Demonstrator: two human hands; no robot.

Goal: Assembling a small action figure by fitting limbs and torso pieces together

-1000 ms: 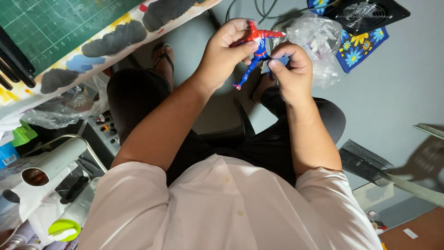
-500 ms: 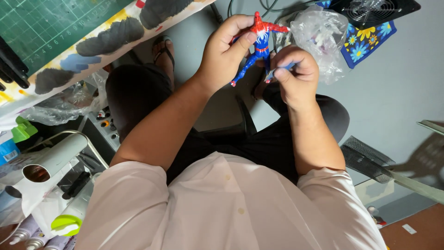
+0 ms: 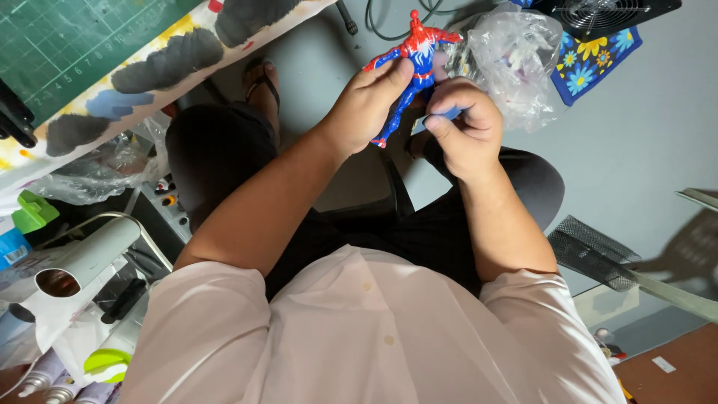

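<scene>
My left hand (image 3: 370,105) grips a red and blue action figure (image 3: 412,56) around its body, head pointing away from me, over my lap. One leg of the figure hangs down below that hand. Beside it, my right hand (image 3: 462,127) pinches a small blue piece (image 3: 446,114) between thumb and fingers, close against the figure's lower part. Whether that piece is joined to the figure is not visible.
A clear plastic bag (image 3: 516,60) lies on the floor beyond my hands, next to a blue flowered mat (image 3: 598,56). A green cutting mat (image 3: 67,45) and painted table edge (image 3: 164,67) run along the left. A white lamp (image 3: 82,258) sits lower left, a metal mesh piece (image 3: 591,251) at right.
Both hands have shifted slightly with the figure, which now stands straighter with its head farther from me. The right hand keeps pinching the small blue piece.
</scene>
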